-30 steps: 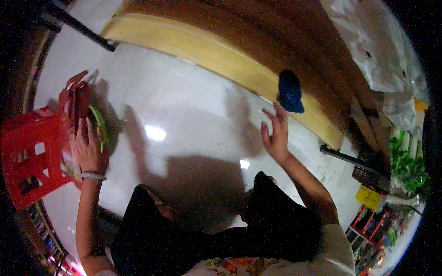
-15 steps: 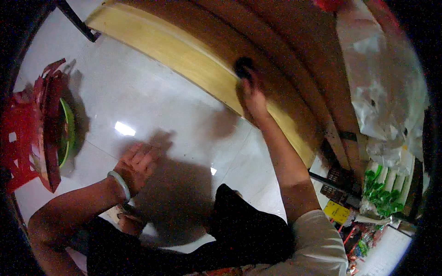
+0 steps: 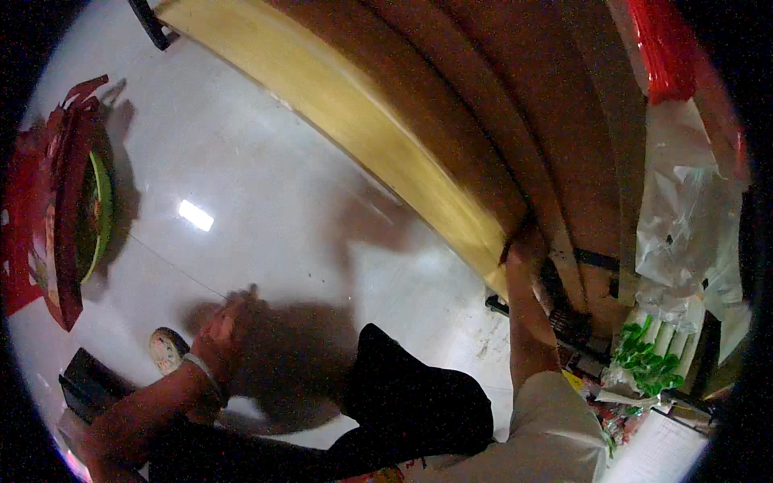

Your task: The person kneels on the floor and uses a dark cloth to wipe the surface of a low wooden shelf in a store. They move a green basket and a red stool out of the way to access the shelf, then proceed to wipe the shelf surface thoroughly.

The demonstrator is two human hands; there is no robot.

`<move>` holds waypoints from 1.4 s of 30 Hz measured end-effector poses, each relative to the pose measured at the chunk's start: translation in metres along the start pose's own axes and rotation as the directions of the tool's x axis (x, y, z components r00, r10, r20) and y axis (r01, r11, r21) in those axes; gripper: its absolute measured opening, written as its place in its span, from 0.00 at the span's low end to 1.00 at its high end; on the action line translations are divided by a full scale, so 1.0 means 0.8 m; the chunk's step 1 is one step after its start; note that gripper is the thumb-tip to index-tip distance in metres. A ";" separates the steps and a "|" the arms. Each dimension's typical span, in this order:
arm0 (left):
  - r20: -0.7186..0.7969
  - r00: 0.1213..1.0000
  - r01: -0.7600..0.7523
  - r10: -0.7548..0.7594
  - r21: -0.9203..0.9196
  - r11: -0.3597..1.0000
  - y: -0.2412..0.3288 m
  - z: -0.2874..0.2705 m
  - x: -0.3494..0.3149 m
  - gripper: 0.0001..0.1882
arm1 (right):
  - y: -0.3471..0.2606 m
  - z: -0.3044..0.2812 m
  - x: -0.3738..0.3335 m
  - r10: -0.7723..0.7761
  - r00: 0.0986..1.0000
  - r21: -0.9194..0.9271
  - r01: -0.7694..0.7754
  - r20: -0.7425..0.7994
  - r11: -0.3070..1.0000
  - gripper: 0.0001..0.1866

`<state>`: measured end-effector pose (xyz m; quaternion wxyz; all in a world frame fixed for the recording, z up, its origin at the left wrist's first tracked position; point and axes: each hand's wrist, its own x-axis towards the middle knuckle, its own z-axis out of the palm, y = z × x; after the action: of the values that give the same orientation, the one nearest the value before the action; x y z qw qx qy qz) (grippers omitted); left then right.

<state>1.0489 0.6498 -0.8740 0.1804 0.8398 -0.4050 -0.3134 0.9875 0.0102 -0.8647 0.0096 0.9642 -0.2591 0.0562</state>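
In the head view, the right hand point(image 3: 527, 243) reached over the yellow front edge of the wooden shelf point(image 3: 362, 129), close to that edge's right end. That shelf lay diagonally across the upper part of the view. The left hand point(image 3: 217, 330) hung low over the pale floor point(image 3: 266, 185), well apart from the shelf's front edge; its fingers looked slack and loosely spread, with no object showing in them.

The likeliest mishap, as I judged it, was a scrape or bumped knuckles for the right hand, because it worked in deep shadow near the shelf's end, with a black leg point(image 3: 497, 304) just below. A poor hold was also possible if the fingers could not be watched there. The low posture, with the arms wide apart, might have cost some balance.

Much was hard to make out. The right hand's fingertips were lost in the dark, so I could not tell whether they were spread, pressed together or pinching anything, or whether they touched the shelf. Blur softened the left fingers. The red plastic item point(image 3: 20, 233) was cut off at the left rim, and the green-rimmed round thing point(image 3: 102, 217) beside it showed only edge-on.
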 end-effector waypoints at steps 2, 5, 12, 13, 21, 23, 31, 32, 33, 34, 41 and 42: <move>0.016 0.999 -0.043 0.041 0.190 0.981 0.001 0.006 -0.013 0.27 | -0.049 0.008 0.027 -0.086 0.996 0.070 0.087 -0.022 0.994 0.19; -0.093 0.991 -0.071 0.094 0.233 0.970 0.020 -0.017 -0.004 0.27 | -0.189 -0.006 0.099 -0.329 0.941 0.151 0.337 -0.073 0.929 0.18; 0.161 0.982 0.115 -0.099 -0.092 0.989 0.070 -0.046 0.024 0.25 | -0.293 0.035 0.220 -0.559 0.823 0.065 0.566 -0.098 0.822 0.20; 0.308 0.944 0.103 -0.119 0.067 0.992 0.056 -0.018 0.007 0.24 | -0.290 0.043 0.204 -0.540 0.838 0.085 0.545 -0.075 0.834 0.20; 0.216 0.974 -0.075 0.071 0.012 0.997 0.044 -0.006 0.004 0.20 | 0.032 0.018 0.033 0.003 1.000 -0.121 0.000 0.025 0.993 0.25; 0.165 0.985 -0.036 0.043 -0.044 0.998 0.043 -0.001 0.010 0.20 | 0.084 0.018 0.000 0.129 0.992 -0.149 -0.128 -0.003 0.980 0.26; 0.224 0.971 -0.109 0.083 0.105 0.988 0.045 0.000 0.014 0.21 | -0.261 0.005 0.056 -0.167 0.966 0.276 0.108 0.199 0.955 0.29; 0.217 0.974 -0.093 0.071 0.097 0.991 0.046 -0.015 0.003 0.21 | -0.334 -0.001 0.058 -0.382 0.916 0.161 0.398 -0.118 0.903 0.28; 0.198 0.976 -0.102 0.088 0.061 0.993 0.047 -0.017 0.001 0.21 | -0.336 -0.003 0.054 -0.340 0.938 0.234 0.344 -0.059 0.909 0.29; 0.176 0.977 -0.126 0.118 0.037 0.991 0.041 -0.009 -0.002 0.21 | -0.334 -0.001 0.048 -0.301 0.954 0.307 0.283 0.010 0.909 0.29; 0.127 0.987 -0.088 0.097 -0.074 0.993 0.069 -0.006 0.039 0.24 | 0.158 0.117 -0.101 0.122 0.964 -0.092 -0.147 -0.238 0.985 0.15; 0.105 0.987 -0.108 0.119 -0.102 0.989 0.067 -0.003 0.042 0.24 | 0.197 0.113 -0.118 0.278 0.917 -0.099 -0.317 -0.287 0.943 0.13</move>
<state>1.0362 0.5907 -0.8548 0.2154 0.7871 -0.4462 -0.3675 0.8368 -0.0834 -0.9665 0.1051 0.8936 -0.4025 0.1686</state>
